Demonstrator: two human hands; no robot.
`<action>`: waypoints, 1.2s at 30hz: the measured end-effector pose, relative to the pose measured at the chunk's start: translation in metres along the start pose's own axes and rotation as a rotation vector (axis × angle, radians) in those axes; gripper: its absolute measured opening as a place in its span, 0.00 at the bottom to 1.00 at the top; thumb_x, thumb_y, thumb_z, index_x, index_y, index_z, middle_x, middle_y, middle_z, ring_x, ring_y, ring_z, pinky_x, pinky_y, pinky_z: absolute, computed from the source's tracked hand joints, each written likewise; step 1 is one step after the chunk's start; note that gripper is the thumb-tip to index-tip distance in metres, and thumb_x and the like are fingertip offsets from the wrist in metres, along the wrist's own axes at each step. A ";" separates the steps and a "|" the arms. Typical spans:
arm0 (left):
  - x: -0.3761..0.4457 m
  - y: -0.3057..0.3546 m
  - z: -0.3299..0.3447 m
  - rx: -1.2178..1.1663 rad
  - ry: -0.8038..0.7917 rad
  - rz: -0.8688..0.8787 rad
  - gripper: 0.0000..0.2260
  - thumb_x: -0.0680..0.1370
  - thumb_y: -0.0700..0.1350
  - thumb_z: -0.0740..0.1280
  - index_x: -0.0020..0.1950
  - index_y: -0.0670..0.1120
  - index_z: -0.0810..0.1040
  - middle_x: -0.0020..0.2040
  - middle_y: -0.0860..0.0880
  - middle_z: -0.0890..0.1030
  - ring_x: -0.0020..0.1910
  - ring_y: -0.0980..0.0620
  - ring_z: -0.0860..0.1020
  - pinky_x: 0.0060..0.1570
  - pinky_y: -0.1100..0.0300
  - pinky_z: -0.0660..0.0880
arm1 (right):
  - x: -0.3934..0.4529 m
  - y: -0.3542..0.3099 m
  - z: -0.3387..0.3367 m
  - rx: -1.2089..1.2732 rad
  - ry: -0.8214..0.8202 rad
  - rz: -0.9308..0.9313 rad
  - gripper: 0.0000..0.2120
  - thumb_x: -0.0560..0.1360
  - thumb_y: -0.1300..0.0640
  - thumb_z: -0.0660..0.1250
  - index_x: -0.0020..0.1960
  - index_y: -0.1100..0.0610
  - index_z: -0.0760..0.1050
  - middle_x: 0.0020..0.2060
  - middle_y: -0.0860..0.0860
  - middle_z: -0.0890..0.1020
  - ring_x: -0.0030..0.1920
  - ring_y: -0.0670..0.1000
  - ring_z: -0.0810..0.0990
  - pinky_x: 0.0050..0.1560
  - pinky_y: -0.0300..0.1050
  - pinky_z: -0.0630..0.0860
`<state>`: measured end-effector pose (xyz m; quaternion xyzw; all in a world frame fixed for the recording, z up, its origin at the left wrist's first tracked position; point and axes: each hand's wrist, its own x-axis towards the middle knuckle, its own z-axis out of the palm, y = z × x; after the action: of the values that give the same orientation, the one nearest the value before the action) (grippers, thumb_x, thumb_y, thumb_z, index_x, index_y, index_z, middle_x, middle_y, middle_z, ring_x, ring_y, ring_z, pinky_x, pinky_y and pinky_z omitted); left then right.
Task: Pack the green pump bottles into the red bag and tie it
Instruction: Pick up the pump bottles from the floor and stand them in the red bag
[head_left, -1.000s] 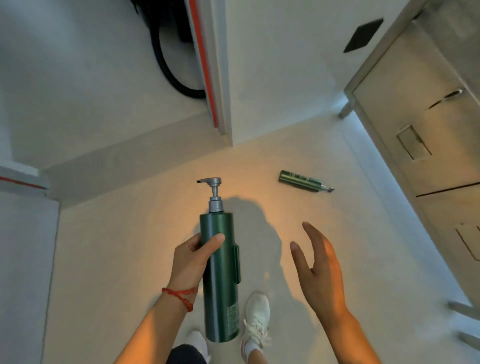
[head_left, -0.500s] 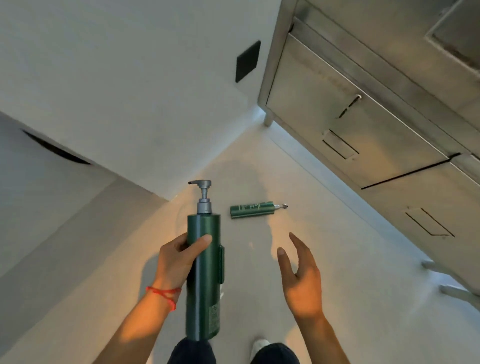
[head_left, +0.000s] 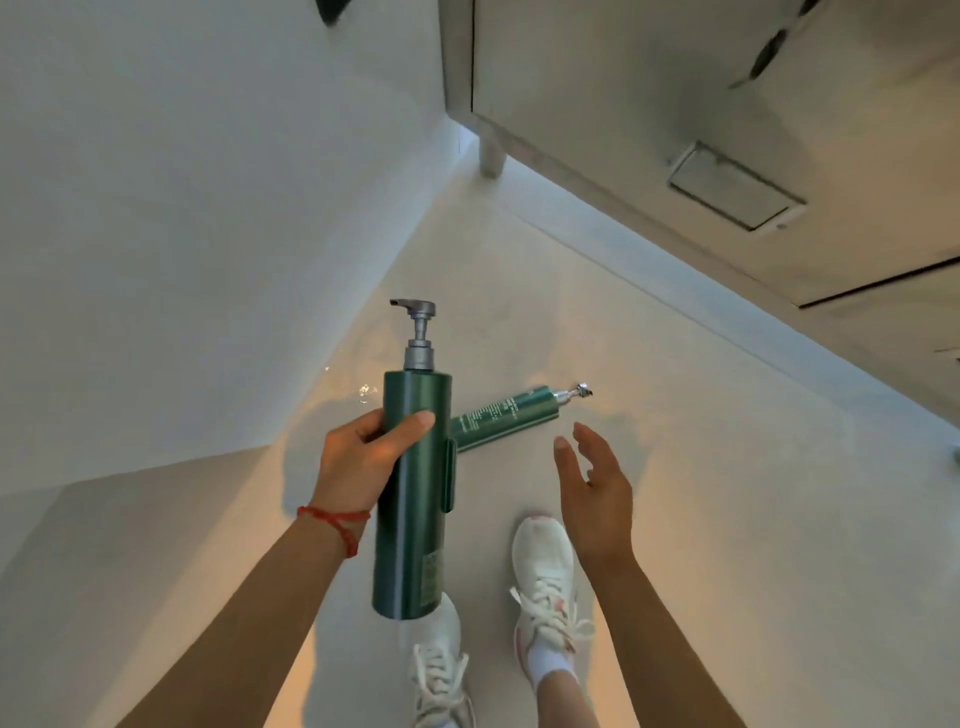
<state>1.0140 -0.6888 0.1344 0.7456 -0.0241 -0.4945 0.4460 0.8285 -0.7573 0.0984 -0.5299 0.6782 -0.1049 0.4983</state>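
Pale floor (head_left: 701, 467): left hand (head_left: 358, 462) grips upright green pump bottle (head_left: 413, 499); right hand (head_left: 597, 483) spread, empty.

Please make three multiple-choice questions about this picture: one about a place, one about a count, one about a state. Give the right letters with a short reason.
1. Where is the second green bottle?
A. lying on the floor
B. in a red bag
C. on a shelf

2. How many green pump bottles show?
A. one
B. two
C. four

3. What is the right hand doing?
A. gripping a bottle
B. tying a bag
C. open, holding nothing

Answers:
1 A: it lies on its side on the floor.
2 B: one held bottle in the left hand, one lying.
3 C: its fingers are spread and touch nothing.
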 end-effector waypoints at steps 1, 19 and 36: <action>0.015 -0.009 0.005 0.012 0.003 -0.001 0.04 0.70 0.45 0.71 0.43 0.46 0.81 0.38 0.46 0.83 0.34 0.52 0.81 0.33 0.63 0.77 | 0.017 0.011 0.011 -0.003 0.005 0.020 0.19 0.76 0.51 0.63 0.65 0.57 0.71 0.63 0.53 0.76 0.64 0.51 0.73 0.66 0.48 0.68; 0.157 -0.113 0.019 0.053 0.026 0.021 0.02 0.69 0.47 0.70 0.38 0.50 0.81 0.31 0.54 0.84 0.33 0.55 0.82 0.36 0.63 0.80 | 0.184 0.115 0.125 0.297 0.176 0.560 0.21 0.65 0.42 0.71 0.41 0.60 0.72 0.40 0.54 0.78 0.48 0.57 0.79 0.54 0.54 0.77; -0.013 0.037 0.004 0.050 -0.022 0.043 0.07 0.64 0.48 0.75 0.38 0.48 0.81 0.30 0.53 0.83 0.31 0.55 0.81 0.31 0.63 0.79 | 0.019 -0.047 -0.048 0.360 -0.074 0.026 0.13 0.68 0.57 0.72 0.52 0.53 0.74 0.43 0.45 0.81 0.43 0.42 0.80 0.42 0.32 0.75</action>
<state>1.0193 -0.7073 0.1693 0.7505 -0.0572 -0.4921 0.4373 0.8206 -0.8107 0.1422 -0.4269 0.6362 -0.1987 0.6111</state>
